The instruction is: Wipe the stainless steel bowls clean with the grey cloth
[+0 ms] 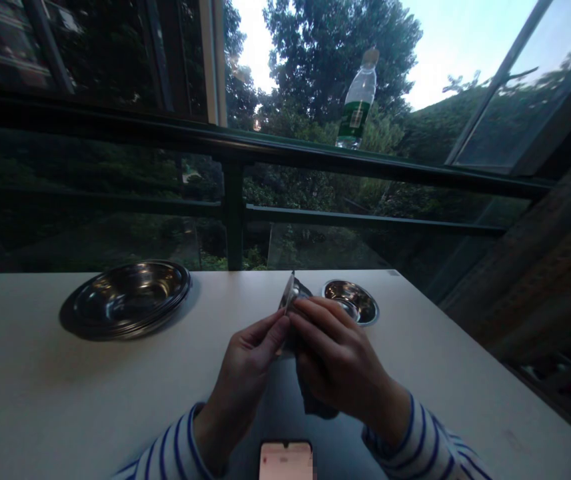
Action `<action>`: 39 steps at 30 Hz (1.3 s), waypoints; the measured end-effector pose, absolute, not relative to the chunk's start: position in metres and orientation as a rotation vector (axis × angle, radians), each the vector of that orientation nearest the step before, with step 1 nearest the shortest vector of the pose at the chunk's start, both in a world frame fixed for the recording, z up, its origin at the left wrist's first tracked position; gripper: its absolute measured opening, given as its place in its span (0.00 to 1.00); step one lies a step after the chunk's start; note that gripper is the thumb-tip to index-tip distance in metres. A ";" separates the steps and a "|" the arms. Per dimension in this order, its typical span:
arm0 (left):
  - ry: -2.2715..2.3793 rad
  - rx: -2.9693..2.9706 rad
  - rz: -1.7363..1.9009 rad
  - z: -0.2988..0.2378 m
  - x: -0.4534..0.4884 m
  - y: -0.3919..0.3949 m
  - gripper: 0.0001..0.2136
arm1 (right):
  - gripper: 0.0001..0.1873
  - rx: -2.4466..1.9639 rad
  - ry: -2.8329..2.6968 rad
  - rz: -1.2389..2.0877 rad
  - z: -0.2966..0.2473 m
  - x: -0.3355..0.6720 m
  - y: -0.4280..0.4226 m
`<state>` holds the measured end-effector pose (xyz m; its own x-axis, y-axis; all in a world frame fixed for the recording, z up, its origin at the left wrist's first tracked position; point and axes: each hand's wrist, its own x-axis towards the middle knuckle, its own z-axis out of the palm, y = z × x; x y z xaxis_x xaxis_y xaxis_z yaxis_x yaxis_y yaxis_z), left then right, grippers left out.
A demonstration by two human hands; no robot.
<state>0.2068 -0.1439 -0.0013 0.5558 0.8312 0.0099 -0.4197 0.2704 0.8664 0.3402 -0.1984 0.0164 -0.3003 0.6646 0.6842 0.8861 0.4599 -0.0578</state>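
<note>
Both of my hands are together over the middle of the white table. My left hand (252, 357) pinches the rim of a small shiny metal bowl (289, 291), which is tilted up almost edge-on. Bunched in my right hand (340, 350) is a dark grey cloth (319, 401), pressed by the fingertips against the bowl near its rim; its lower end hangs below the palm. My fingers cover much of the bowl. Just behind my right hand stands another small metal bowl (365, 308), partly hidden by the knuckles.
A stack of wide metal bowls (130, 327) sits at the left of the white table (30, 380). A phone (285, 461) with a lit screen lies at the near edge. Beyond the table runs a dark railing (285, 152), with a plastic bottle (356, 107) upright on it.
</note>
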 end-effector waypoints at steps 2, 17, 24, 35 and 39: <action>0.505 0.975 0.873 -0.002 0.207 -0.145 0.13 | 0.19 -1.334 -2.019 -0.428 0.017 0.342 -0.196; 0.480 0.891 0.862 0.001 0.208 -0.145 0.12 | 0.20 -1.430 -1.994 -0.477 0.015 0.344 -0.194; 0.463 0.761 0.911 -0.001 0.209 -0.140 0.12 | 0.23 -1.376 -2.187 -0.568 0.005 0.333 -0.196; 0.397 0.710 0.869 0.000 0.206 -0.134 0.14 | 0.21 -1.299 -2.295 -0.724 -0.002 0.330 -0.195; 0.459 0.737 0.908 0.004 0.207 -0.136 0.13 | 0.22 -1.343 -2.126 -0.595 -0.001 0.343 -0.191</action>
